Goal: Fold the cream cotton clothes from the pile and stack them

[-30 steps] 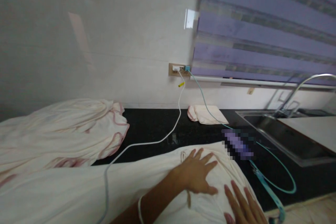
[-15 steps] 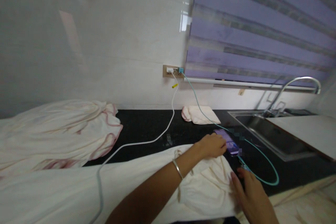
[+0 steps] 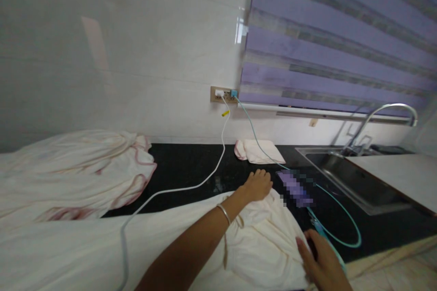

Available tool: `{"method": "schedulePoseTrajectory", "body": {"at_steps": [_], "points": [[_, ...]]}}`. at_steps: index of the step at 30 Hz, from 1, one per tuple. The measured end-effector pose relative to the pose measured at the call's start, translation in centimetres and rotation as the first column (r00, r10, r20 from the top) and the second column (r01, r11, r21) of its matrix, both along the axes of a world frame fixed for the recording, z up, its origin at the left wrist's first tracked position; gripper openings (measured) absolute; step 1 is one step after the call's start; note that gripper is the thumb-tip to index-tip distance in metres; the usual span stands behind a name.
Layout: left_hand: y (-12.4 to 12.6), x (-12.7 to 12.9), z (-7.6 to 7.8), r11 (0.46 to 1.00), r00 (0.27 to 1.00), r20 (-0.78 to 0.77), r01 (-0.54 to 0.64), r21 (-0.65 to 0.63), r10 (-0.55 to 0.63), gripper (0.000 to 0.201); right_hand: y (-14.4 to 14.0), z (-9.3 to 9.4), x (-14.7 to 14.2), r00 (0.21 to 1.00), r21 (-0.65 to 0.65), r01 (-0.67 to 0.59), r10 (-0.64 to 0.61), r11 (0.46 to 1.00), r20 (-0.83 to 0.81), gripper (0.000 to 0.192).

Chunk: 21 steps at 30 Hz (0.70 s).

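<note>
At the bottom right of the frame the right hand rests on the lower edge of the cream cloth, fingers curled loosely together against the fabric; whether they pinch it cannot be told. Just beside it the teal cable loops over the black countertop. Towards the centre, the left hand, with a thin bangle at the wrist, lies on the cloth's far edge, fingers bent and close together, seemingly gripping the fabric. Right of it a blurred purple phone lies on the counter; no writing can be read. A white cable crosses the cloth. Farther back lie a bunched cloth at left, a small folded cloth, the sink and tap at right. On the wall, the socket and striped blind.
</note>
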<state>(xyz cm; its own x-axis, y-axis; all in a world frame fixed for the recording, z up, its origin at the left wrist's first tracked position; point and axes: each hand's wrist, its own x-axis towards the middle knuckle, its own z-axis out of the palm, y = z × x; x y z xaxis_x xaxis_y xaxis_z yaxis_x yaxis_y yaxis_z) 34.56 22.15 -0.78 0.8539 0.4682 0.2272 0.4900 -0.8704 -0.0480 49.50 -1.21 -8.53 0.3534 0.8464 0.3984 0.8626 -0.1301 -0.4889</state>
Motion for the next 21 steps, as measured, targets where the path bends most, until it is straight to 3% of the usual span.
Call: {"method": "schedulePoseTrajectory", "body": {"at_steps": [2, 5, 8, 10, 13, 16, 21], "points": [[-0.9, -1.6, 1.4, 0.999, 0.995, 0.092, 0.036, -0.036, -0.032, 0.033, 0.0, 0.0, 0.1, 0.998, -0.023, -0.008, 0.007, 1.0, -0.055, 0.041], [-3.3, -5.3, 3.8, 0.973, 0.962, 0.212, 0.2, -0.117, -0.172, 0.041, 0.0, 0.3, 0.3, 0.988, -0.049, -0.029, 0.022, 0.998, -0.152, 0.042], [-6.0, -9.4, 5.0, 0.96, 0.962, 0.112, 0.261, -0.1, -0.249, 0.054, 0.0, 0.9, 0.3, 0.982, -0.026, -0.011, 0.006, 1.0, -0.187, 0.056], [-7.2, -11.6, 4.8, 0.967, 0.969, 0.018, 0.245, -0.075, -0.244, 0.053, -0.1, 1.4, 0.0, 0.99, 0.027, 0.001, 0.003, 1.0, -0.139, 0.063], [-7.9, -13.8, 3.6, 0.975, 0.976, -0.03, 0.216, -0.061, -0.218, 0.032, -0.2, 1.9, -1.2, 0.999, 0.127, -0.031, 0.034, 0.991, -0.022, 0.059], [-7.7, -15.3, 2.8, 0.968, 0.973, 0.098, 0.222, -0.119, -0.211, 0.014, -0.2, 2.1, -2.9, 0.995, 0.193, -0.077, 0.062, 0.978, 0.081, 0.048], [-7.5, -17.7, 3.1, 0.88, 0.882, 0.392, 0.384, -0.278, -0.261, 0.014, -0.1, 1.8, -4.3, 0.972, 0.202, -0.208, 0.178, 0.957, 0.156, 0.027]]}}
